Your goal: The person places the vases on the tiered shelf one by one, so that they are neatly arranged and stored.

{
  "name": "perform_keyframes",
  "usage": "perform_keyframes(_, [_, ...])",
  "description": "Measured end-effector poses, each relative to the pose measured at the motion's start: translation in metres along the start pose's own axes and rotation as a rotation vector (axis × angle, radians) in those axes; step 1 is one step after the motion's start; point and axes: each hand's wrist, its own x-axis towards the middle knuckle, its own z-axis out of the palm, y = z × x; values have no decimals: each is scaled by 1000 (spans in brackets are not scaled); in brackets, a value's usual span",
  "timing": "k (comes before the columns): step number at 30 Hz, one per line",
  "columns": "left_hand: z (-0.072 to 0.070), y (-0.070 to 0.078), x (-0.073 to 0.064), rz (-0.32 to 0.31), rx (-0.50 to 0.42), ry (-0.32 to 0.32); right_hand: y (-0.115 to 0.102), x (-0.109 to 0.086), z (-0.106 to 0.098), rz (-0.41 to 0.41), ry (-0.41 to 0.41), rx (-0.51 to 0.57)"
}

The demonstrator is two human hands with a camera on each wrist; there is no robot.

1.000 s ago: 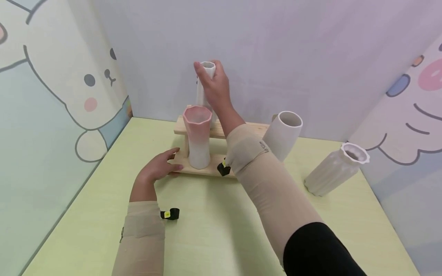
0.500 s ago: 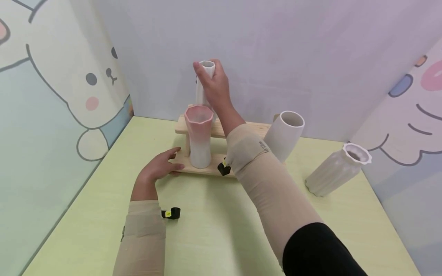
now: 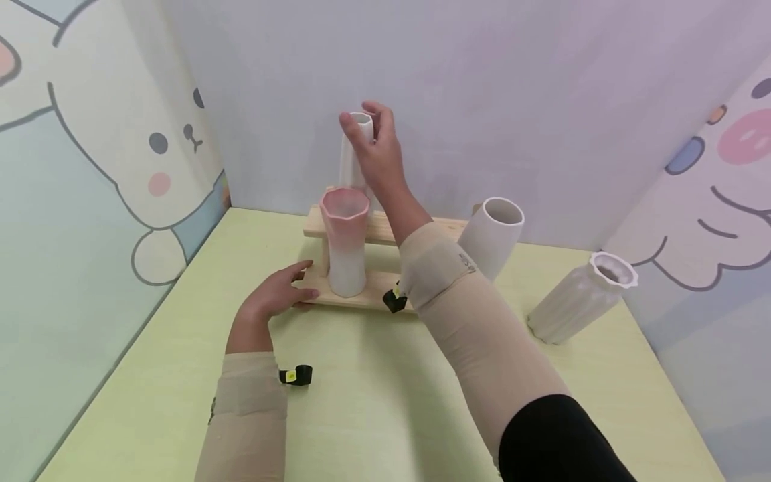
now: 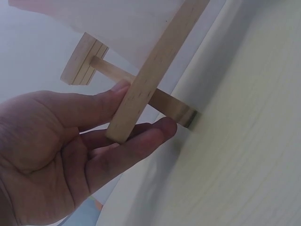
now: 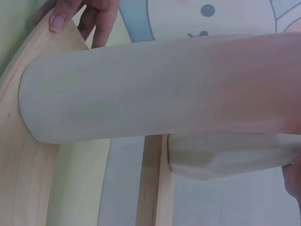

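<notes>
A slim white vase [image 3: 352,164] stands upright on the upper board of a two-tier wooden rack [image 3: 388,227]. Around its top is my right hand [image 3: 381,150], thumb in front of the rim and fingers spread away on the right side. In the right wrist view, the base of this slim vase [image 5: 211,157] rests against the upper board. My left hand [image 3: 277,291] pinches the left end of the lower board, thumb on top and fingers beneath, as the left wrist view shows at the board [image 4: 141,89]. A pink-and-white vase [image 3: 347,248] stands on that lower board.
A smooth white vase [image 3: 494,234] is at the rack's right end, its lower part partly behind my right sleeve. Farther right, a ribbed white vase with a scalloped rim [image 3: 578,301] stands on the pale yellow-green table [image 3: 349,408]. A curtain-like backdrop [image 3: 482,100] rises behind the rack.
My right hand's fingers have loosened and spread from the slim vase's top, and that vase sits slightly lower in view. The left hand has kept its hold on the rack.
</notes>
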Motion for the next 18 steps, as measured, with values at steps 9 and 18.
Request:
perform_keyframes(9, [-2,-5,3,-3,5,-8,-21,-34,-30,-276,10,96])
perform_keyframes(18, [-6,-6,3,-4,1,-13,-26,-114,-78,-582,8,231])
